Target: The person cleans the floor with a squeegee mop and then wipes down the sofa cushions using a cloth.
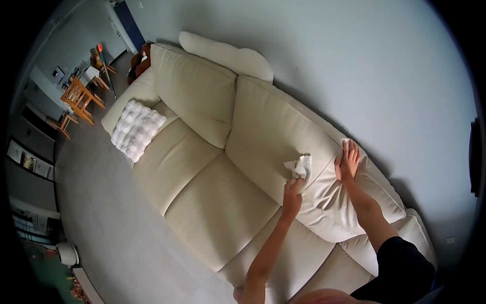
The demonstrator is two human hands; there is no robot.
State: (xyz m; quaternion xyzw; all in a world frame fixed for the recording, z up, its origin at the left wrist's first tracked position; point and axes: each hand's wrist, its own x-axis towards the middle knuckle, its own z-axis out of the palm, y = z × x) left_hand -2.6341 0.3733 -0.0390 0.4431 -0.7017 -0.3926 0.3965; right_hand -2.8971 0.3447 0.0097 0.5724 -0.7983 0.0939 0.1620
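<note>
My left hand is closed around a crumpled white cloth with a scalloped edge. The cloth lies against the backrest of a long beige sofa, near the seam between two back cushions. Farther right, my right hand is spread flat on the top edge of the backrest, fingers apart and holding nothing. Below it, the cushion cover is wrinkled. My left fingertips are partly hidden by the cloth.
A fluffy white pillow sits at the sofa's far end. Behind the backrest stands a pale rounded cushion-like piece against the grey wall. Wooden chairs and a table are at far left, beyond the grey floor.
</note>
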